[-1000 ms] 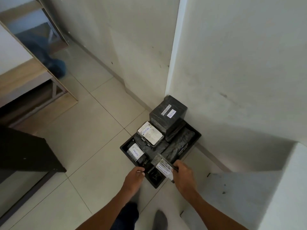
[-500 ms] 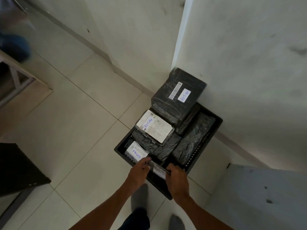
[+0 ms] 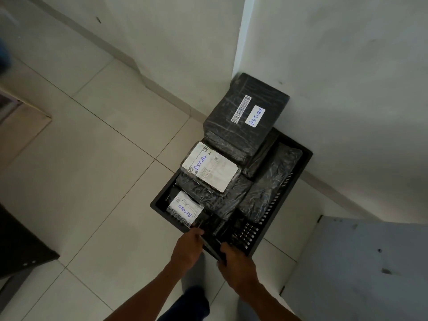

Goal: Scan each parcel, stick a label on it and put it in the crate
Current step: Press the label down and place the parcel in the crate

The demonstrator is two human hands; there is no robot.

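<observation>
Parcels wrapped in black plastic fill the black crate (image 3: pixel 298 167) on the tiled floor (image 3: pixel 97 172), pushed into the wall corner. My left hand (image 3: pixel 187 249) and right hand (image 3: pixel 236 265) meet at the crate's near rim, fingers curled around a thin dark parcel (image 3: pixel 214 247) at that near end; whether they grip it tightly I cannot tell. Just beyond it lies a small parcel (image 3: pixel 185 209) labelled RETURN. A large parcel (image 3: pixel 245 119) sits highest, against the wall.

Parcels (image 3: pixel 245 117) crowd the crate (image 3: pixel 303 158) against the wall; its near corner stays open.
</observation>
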